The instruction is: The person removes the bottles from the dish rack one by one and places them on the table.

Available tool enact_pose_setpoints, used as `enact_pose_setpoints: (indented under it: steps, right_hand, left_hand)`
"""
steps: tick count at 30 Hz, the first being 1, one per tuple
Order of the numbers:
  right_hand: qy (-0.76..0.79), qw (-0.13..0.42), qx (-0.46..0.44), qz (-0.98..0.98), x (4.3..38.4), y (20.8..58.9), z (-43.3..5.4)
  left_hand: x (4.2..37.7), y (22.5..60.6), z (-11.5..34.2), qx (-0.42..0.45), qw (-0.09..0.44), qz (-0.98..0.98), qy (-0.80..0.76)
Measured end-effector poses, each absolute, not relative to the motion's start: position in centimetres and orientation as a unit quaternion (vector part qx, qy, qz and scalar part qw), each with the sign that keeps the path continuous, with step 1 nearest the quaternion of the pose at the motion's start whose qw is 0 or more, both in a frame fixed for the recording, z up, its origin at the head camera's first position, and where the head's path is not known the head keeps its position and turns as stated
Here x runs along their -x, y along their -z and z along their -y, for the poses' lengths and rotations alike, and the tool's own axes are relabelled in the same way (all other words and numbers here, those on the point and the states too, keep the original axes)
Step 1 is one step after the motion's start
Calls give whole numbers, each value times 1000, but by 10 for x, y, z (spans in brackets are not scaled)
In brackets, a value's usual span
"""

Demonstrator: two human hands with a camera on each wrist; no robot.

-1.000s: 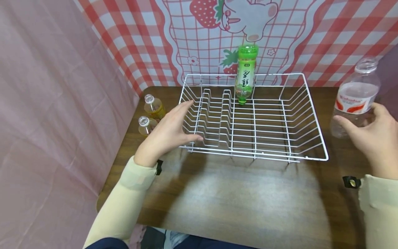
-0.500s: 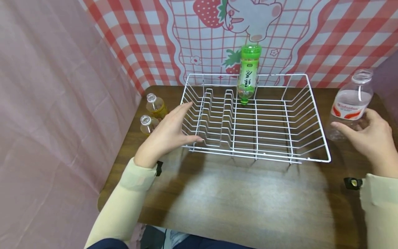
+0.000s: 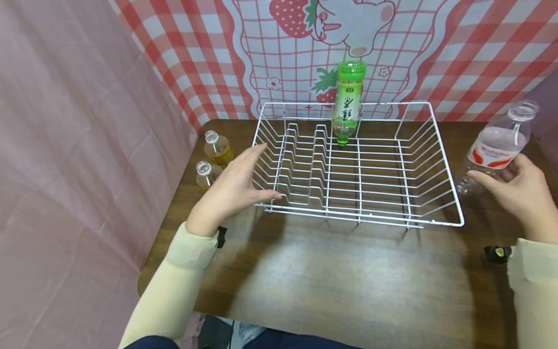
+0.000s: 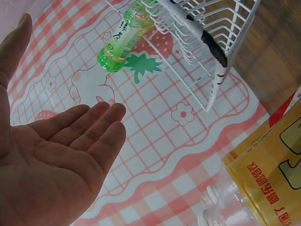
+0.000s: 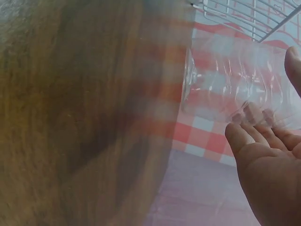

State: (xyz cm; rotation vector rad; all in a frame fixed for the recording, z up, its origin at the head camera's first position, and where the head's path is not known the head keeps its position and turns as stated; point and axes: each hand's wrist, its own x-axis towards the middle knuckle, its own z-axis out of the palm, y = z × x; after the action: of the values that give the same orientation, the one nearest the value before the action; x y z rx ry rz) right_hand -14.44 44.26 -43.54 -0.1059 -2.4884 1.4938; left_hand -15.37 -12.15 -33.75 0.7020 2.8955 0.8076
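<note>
In the head view my right hand (image 3: 520,191) holds a clear plastic bottle (image 3: 492,152) with a white and red label, right of the rack. The bottle leans, its neck to the upper right. The right wrist view shows its ribbed clear base part (image 5: 221,80) between thumb and fingers. My left hand (image 3: 231,189) is over the left end of the white wire dish rack (image 3: 388,223), holding nothing, fingers and thumb apart. A green tea bottle (image 3: 347,102) stands upside down at the rack's back, cap down.
Two clear bottles with yellow labels, a farther bottle (image 3: 219,150) and a nearer bottle (image 3: 206,173), stand left of the rack, partly behind my left hand. The brown wooden table (image 3: 331,276) meets a red checked cloth (image 3: 183,58) behind and a pink curtain (image 3: 74,160) on the left.
The clear bottle in my right hand first shifted left and down, then tilted so its neck leans right. My left hand stays almost in place over the rack's left end.
</note>
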Motion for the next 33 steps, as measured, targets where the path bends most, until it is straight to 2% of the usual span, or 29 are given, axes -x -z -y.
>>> enact_pose_setpoints:
  steps: [21,33]
  right_hand:
    - [-503,65,32,861,151,457,-460]
    - [-492,69,28,867,150,463,-464]
  left_hand:
    - [150,343,128,-200,35,-942,-266]
    - [148,347,132,-199,33,-941,-272]
